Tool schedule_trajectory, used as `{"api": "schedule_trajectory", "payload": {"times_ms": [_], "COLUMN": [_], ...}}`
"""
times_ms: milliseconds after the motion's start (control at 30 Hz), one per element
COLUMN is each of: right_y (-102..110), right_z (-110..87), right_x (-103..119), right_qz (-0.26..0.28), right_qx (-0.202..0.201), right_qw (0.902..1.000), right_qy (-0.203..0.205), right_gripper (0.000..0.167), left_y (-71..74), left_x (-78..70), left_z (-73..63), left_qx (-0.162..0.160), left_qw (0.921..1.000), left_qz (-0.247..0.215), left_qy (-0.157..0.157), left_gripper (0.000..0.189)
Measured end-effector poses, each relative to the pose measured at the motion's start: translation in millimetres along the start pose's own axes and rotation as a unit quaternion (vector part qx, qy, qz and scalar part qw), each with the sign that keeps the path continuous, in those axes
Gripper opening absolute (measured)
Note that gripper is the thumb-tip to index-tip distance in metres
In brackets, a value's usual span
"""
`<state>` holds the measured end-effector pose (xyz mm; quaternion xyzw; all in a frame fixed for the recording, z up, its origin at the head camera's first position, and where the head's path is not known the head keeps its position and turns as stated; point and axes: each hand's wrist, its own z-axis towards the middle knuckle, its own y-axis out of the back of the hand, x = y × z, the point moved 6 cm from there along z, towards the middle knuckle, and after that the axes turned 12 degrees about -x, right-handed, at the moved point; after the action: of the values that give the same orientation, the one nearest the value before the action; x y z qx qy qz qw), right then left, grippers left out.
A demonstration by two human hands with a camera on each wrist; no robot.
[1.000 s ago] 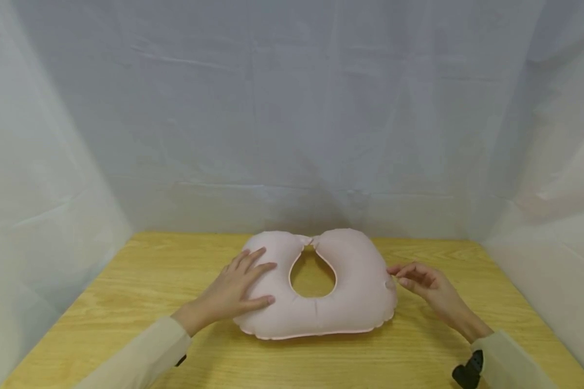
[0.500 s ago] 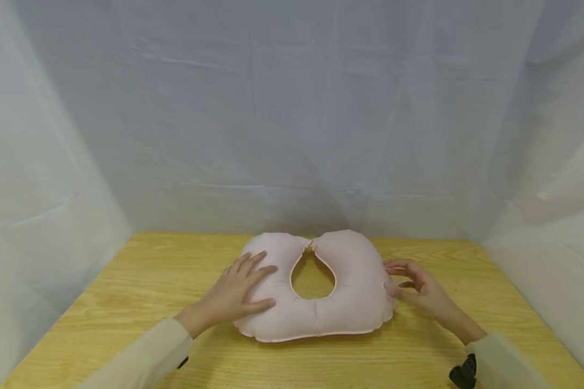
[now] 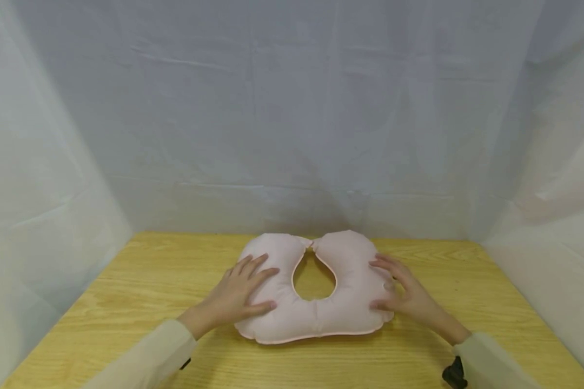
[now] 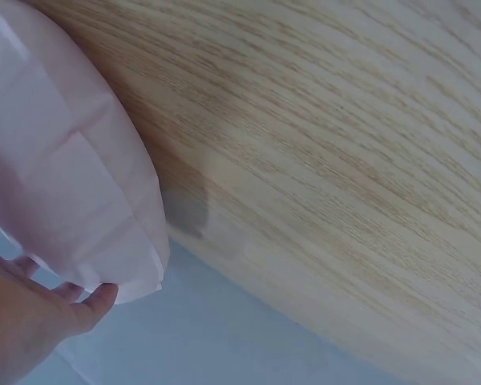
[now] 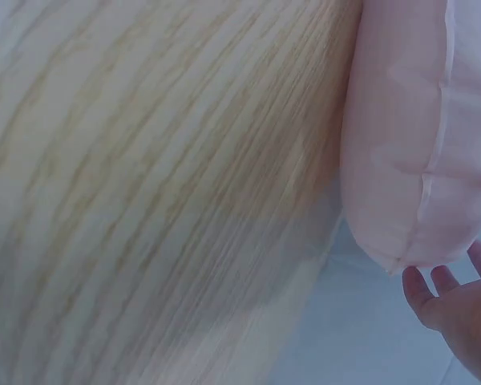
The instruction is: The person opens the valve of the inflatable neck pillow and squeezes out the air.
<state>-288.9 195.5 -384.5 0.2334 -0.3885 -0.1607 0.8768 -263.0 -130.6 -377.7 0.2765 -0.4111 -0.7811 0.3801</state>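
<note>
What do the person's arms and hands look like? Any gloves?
No gloves: the left hand and right hand are bare. The left sleeve and right sleeve are long and cream-coloured. Something black shows beneath each sleeve; I can't tell what.

A wooden table [image 3: 151, 270] with a yellowish top spreads across the near part of the scene, its grain running mostly left to right. Behind its far edge hangs a greyish far sheet [image 3: 292, 108], marked by a long horizontal crease [image 3: 219, 185] low down and a slanting wrinkle [image 3: 180, 60] higher on the left. A paler left sheet [image 3: 24, 162] and a rumpled right sheet [image 3: 555, 173] flank the table.
</note>
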Motion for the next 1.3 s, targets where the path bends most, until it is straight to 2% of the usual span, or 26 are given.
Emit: {"api": "schedule_trajectory", "payload": {"times_ms": [133, 300, 767, 1300], "right_y": [-4.1, -5.8, -8.1, -11.4], "right_z": [0.0, -1.1, -4.3, -6.0], "right_x": [-1.1, -3.6, -9.4, -15.3], "right_qz": [0.019, 0.015, -0.022, -0.030], "right_qx": [0.005, 0.009, 0.019, 0.044], "right_qw": [0.9997, 0.9995, 0.9993, 0.9981], "right_qy": [-0.012, -0.027, -0.025, -0.031], "right_gripper": [0.073, 0.072, 0.071, 0.065], "left_y": [-2.4, -4.4, -9.6, -13.3], "left_x": [0.5, 1.1, 1.3, 0.3], "left_z": [-0.9, -1.4, -1.8, -1.8], "left_qx": [0.001, 0.001, 0.006, 0.005], "left_qw": [1.0000, 1.0000, 0.9999, 0.9999], "left_qz": [-0.001, -0.001, 0.009, 0.015], "left_qy": [0.002, 0.002, -0.003, -0.005], "left_gripper": [0.065, 0.065, 0.066, 0.064]}}
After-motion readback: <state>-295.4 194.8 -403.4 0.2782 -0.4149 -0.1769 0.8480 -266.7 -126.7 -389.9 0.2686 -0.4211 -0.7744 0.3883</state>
